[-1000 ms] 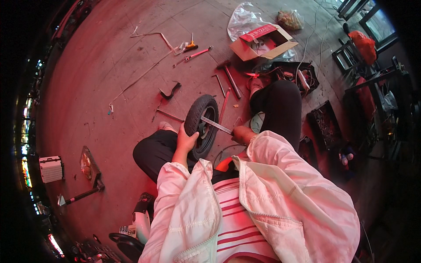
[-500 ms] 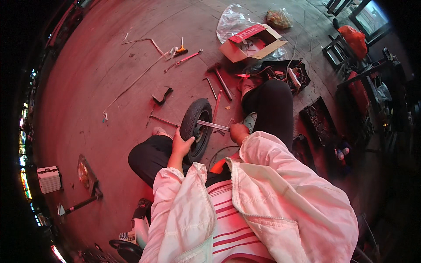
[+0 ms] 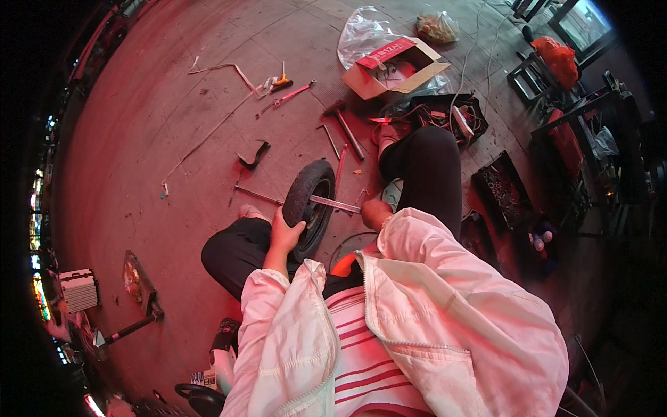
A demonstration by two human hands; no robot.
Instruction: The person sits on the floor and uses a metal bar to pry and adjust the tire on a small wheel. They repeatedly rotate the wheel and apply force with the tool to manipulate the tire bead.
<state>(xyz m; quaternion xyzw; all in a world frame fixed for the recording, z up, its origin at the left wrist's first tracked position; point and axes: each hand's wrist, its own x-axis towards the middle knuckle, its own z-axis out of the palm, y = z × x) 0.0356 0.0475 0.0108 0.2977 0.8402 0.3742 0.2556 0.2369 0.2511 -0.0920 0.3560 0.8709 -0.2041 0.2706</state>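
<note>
Upright between my knees stands a small black-tyred wheel (image 3: 300, 191), its dark rim turned to the right. My left hand (image 3: 285, 235) grips the tyre's lower left side, thumb over the tread. A long silver wrench (image 3: 335, 203) with a grooved shank reaches across to the wheel's hub side. My right hand (image 3: 376, 214) is closed round the wrench's right end. Whether its other end sits on the axle or against the rim, I cannot tell. Beside the wheel lie a thin metal rod (image 3: 258, 194) and a red bar (image 3: 341, 165).
A hammer (image 3: 345, 130), a red wrench (image 3: 294, 94) and a curved black bracket (image 3: 254, 156) lie on the floor ahead. Beyond are an open carton (image 3: 367, 82) and a black tool box (image 3: 474, 117). A parts tray (image 3: 501, 187) sits right, a silver case (image 3: 78, 290) left.
The wrench's right end and my right hand have shifted slightly down and left. The wheel looks tilted a little differently. Both hands keep their hold.
</note>
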